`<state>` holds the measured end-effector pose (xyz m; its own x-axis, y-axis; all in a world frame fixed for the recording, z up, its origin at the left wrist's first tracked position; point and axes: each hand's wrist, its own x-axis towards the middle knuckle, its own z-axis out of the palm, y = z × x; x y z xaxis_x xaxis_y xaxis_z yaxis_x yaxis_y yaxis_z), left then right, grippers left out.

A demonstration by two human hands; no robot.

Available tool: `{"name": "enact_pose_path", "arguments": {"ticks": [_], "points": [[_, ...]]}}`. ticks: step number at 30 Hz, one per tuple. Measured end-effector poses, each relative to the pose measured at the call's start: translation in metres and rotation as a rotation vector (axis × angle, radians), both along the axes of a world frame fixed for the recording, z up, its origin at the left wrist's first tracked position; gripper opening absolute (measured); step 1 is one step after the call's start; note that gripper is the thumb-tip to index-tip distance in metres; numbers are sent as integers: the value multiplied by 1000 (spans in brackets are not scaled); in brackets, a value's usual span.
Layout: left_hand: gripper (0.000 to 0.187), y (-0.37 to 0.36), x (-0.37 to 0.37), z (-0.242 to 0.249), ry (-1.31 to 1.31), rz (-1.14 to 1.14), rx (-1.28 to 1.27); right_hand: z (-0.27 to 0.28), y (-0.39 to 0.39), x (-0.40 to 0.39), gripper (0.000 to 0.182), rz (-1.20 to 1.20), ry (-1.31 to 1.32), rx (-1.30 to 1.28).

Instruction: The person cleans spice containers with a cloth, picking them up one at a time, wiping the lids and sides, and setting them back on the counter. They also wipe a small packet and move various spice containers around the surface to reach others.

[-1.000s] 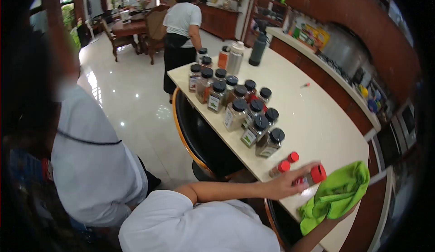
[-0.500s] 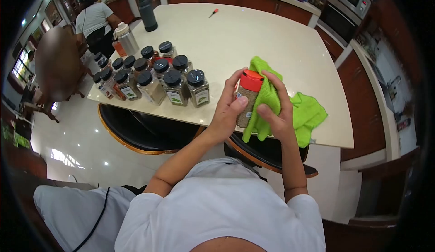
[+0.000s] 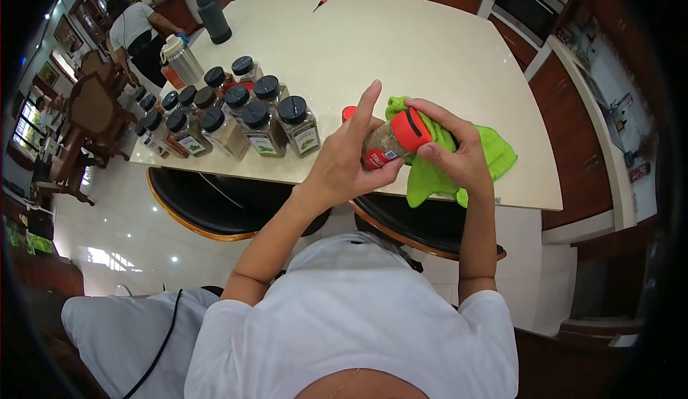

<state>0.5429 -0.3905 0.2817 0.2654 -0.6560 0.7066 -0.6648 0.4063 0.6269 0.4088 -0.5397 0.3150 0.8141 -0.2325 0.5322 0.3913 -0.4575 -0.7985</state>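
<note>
A spice jar (image 3: 383,144) with a red lid and red label is held tilted above the table's near edge, its lid toward the right. My right hand (image 3: 462,157) grips it at the lid end, with a bright green cloth (image 3: 428,184) bunched between palm and jar. At the jar's lower end is my left hand (image 3: 337,161), its thumb against the label and its index finger raised; the other fingers are partly hidden behind the jar. A small red object (image 3: 348,113) shows just behind my left hand, mostly covered.
Several black-lidded spice jars (image 3: 264,130) stand grouped on the left of the pale table (image 3: 401,48). Behind them are a metal bottle (image 3: 183,60) and a dark tumbler (image 3: 213,19). Two black-seated stools (image 3: 222,202) sit under the near edge. A person (image 3: 136,30) stands beyond, at the left.
The jar has turned from nearly upright to tilted, lid to the right and label in sight. My left index finger has lifted off it. The view has shifted slightly; the person behind leans over.
</note>
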Motion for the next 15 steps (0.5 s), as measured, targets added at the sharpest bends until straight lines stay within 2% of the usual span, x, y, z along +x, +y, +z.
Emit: {"name": "enact_pose_path", "arguments": {"ticks": [1,4,8,11,12,14,15], "points": [[93,2,0,4,-70,35,25,-1,-3,0,54,-16,32,-102],[93,6,-1,10,-198,110,78,-2,-4,-2,52,-32,43,-178],[93,6,-1,12,-358,191,94,-9,-4,-2,56,-48,31,-165],[94,2,0,14,-430,248,98,-11,-1,-5,57,-190,55,-76],[94,1,-1,14,-426,246,98,-13,-6,-6,57,-167,85,-50],[94,-1,-2,14,-161,115,121,-6,-6,-8,57,-147,118,-25],[94,-1,-3,13,-158,114,120,4,-3,-10,56,-52,103,90]]}}
